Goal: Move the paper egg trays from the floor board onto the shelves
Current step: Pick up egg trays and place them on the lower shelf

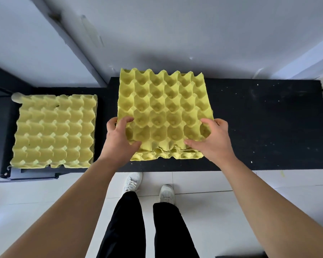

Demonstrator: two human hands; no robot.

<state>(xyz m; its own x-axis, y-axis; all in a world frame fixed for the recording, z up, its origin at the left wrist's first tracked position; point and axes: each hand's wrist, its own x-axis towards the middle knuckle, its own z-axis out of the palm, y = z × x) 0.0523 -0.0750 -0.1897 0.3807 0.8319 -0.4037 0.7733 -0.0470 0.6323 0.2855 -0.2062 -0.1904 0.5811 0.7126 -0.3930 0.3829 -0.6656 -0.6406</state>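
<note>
A stack of yellow-green paper egg trays [164,101] lies on the black floor board [259,127], with a lower tray's edge [166,155] showing at the front. My left hand [119,140] grips the top tray's near left corner, fingers curled into its cups. My right hand [211,140] grips the near right corner the same way. The top tray's near edge sits slightly raised over the ones beneath. Another stack of egg trays [54,131] rests on a black shelf [0,116] at the left.
A grey wall [175,34] runs behind the board and shelf. White floor tiles [213,183] lie in front, where my feet in white shoes [166,194] stand close to the board's edge. The board's right half carries only small white specks.
</note>
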